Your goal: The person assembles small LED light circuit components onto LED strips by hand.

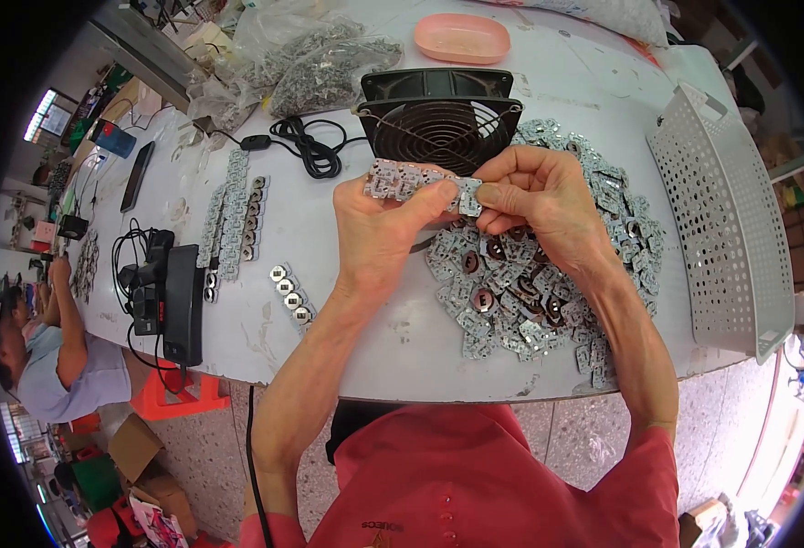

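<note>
Between my two hands is a short row of small silvery metal plates (pixel 405 179), held up just in front of the black fan. My left hand (pixel 374 228) grips the row, thumb across its front. At its right end, the thumb and fingers of my right hand (pixel 534 196) pinch the last plate. Below and right of my right hand spreads a pile of similar metal plates (pixel 621 215), some bearing dark round pieces. On the table left of my left forearm lies a short strip with round silvery discs (pixel 290 294).
A black fan (pixel 438 128) stands ahead, its cable (pixel 315 151) coiled beside it. Rows of plates (pixel 234 215) and a black power strip (pixel 183 306) lie left. A white perforated basket (pixel 721 219) is right. Behind are plastic bags (pixel 329 73) and a pink tray (pixel 462 38). Another person sits far left.
</note>
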`<state>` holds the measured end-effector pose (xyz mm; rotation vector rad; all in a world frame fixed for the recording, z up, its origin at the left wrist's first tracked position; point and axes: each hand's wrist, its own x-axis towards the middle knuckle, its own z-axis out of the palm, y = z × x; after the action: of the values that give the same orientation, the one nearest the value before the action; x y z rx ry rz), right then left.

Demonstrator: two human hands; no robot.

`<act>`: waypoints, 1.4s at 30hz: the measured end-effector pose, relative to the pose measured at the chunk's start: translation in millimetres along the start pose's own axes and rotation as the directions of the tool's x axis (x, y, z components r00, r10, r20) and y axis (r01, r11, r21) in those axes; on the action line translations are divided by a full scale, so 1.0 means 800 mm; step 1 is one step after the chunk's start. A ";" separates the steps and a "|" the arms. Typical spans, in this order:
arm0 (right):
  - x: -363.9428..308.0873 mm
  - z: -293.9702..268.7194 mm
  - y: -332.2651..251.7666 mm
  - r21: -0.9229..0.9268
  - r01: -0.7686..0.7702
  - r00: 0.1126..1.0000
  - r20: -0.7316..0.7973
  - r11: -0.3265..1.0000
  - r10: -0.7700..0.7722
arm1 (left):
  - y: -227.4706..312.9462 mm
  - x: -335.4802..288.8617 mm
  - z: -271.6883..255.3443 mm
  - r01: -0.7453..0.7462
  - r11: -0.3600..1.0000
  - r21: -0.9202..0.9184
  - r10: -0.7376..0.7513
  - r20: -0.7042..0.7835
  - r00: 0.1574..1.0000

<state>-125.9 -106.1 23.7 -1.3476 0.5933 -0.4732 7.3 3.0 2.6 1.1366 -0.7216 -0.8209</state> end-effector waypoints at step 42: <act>-0.039 -0.022 -0.020 -0.074 0.042 0.999 -0.027 0.996 -0.044 | 0.013 -0.005 0.033 -0.125 0.934 0.334 0.066 0.181 0.981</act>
<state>-161.2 -102.5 41.6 -1.4283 0.6112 -0.5107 -14.6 -3.9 19.3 1.3428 -1.0848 -0.7291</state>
